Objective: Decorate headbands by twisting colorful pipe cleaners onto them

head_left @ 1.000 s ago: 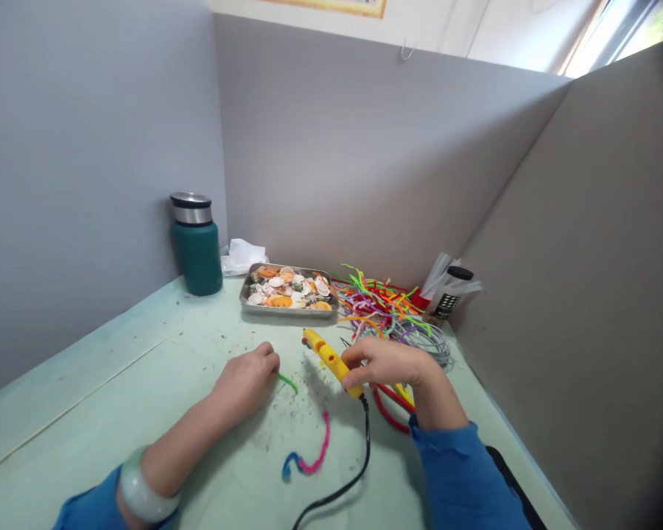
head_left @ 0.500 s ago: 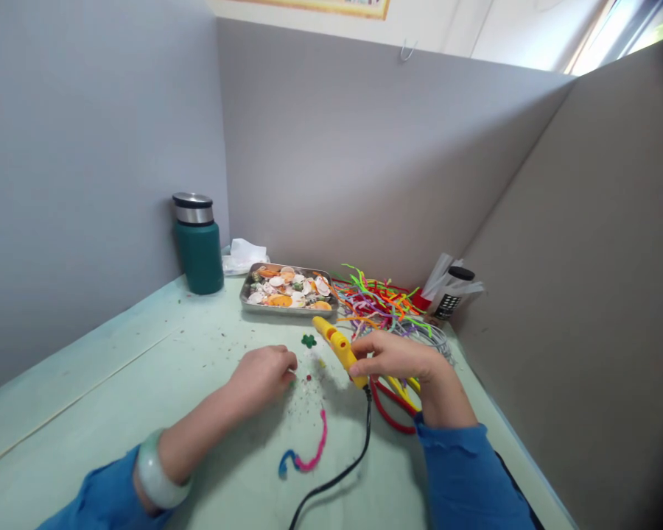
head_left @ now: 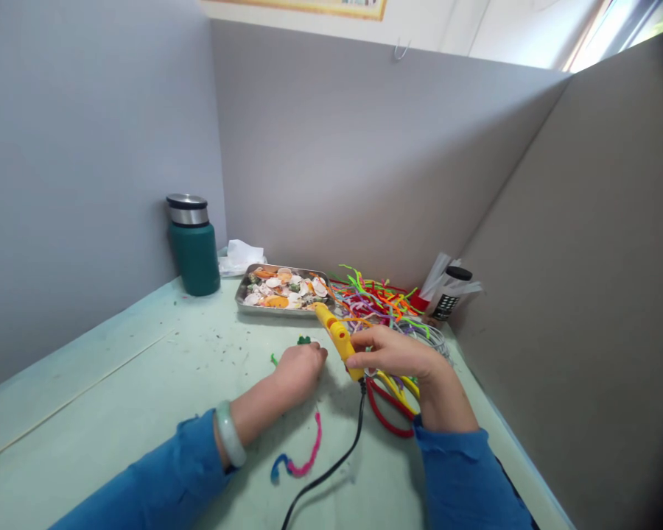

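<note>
Gripping the yellow tool between thumb and fingers, the right hand is closed partway, not into a fist. It grasps near the cord end, probably so that the narrow tip stays clear of the fingers. The left hand is low over the surface, its fingers curled in; whether they pinch anything cannot be told. A small green piece lies just beyond it, perhaps within easy reach for that reason.

The tool lies in front of the right fingers, tilted, its tip pointing away and to the left. It looks smooth and bright, with a small reddish spot on its side. The black cord runs from its near end toward the person, between the forearms. The pink-and-blue strand curves nearer the person than the left hand.
</note>
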Tool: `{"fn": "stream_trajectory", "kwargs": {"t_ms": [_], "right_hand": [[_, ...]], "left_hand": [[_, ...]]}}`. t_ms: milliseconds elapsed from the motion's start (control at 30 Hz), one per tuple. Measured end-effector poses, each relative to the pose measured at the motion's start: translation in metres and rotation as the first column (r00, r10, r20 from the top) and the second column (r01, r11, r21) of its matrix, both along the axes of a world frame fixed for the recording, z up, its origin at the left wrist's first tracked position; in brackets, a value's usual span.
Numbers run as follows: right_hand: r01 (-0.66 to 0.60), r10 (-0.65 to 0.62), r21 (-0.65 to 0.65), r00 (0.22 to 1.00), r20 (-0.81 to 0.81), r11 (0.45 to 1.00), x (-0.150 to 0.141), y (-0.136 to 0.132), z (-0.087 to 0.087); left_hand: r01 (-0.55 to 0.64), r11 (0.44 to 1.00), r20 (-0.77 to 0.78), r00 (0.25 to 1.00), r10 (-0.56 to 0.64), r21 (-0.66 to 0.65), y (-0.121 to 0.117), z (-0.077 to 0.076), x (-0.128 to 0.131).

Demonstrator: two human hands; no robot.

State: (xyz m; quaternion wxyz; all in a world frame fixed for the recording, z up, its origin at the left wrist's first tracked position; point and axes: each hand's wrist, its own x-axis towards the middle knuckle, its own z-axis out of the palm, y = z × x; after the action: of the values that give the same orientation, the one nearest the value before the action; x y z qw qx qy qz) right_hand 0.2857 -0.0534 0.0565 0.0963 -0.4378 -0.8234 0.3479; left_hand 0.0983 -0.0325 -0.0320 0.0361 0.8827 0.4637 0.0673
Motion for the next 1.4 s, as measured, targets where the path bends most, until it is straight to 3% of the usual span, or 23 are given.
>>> {"fn": "stream_trajectory", "kwargs": {"t_ms": [167,267,500,600,767,1000,1233,1400], "right_hand": [[0.008,-0.008,0.013,1.000,-0.015,1.000,0.000,-0.001,0.001],[0.009,-0.009,0.010,1.000,-0.015,1.000,0.001,-0.001,0.002],[0.024,-0.025,0.029,1.000,0.001,0.999,0.001,0.001,0.000],[0.029,-0.029,0.021,1.000,0.004,0.999,-0.001,0.002,-0.001],[0.037,-0.037,0.023,0.999,0.008,0.999,-0.002,0.002,-0.002],[0.037,-0.037,0.023,0.999,-0.009,0.999,0.001,0.003,-0.003],[0.042,-0.042,0.018,0.999,-0.011,0.999,0.001,0.002,-0.001],[0.047,-0.048,0.048,0.998,0.031,0.998,-0.001,0.003,-0.002]], "left_hand": [[0.014,1.000,0.004,1.000,-0.014,0.020,0.003,-0.006,0.010],[-0.011,0.999,0.032,0.999,0.010,0.035,0.004,-0.002,0.001],[-0.231,0.971,0.152,0.964,0.220,0.060,0.020,0.021,-0.081],[-0.247,0.969,0.191,0.952,0.238,0.027,0.030,0.023,-0.098],[-0.159,0.987,0.209,0.966,0.152,0.016,0.043,0.010,-0.066],[-0.142,0.989,0.153,0.979,0.135,0.036,0.060,-0.001,-0.022],[-0.152,0.988,0.074,0.986,0.149,0.038,0.056,-0.002,-0.021],[-0.217,0.973,0.083,0.974,0.211,0.078,0.047,0.009,-0.044]]}}
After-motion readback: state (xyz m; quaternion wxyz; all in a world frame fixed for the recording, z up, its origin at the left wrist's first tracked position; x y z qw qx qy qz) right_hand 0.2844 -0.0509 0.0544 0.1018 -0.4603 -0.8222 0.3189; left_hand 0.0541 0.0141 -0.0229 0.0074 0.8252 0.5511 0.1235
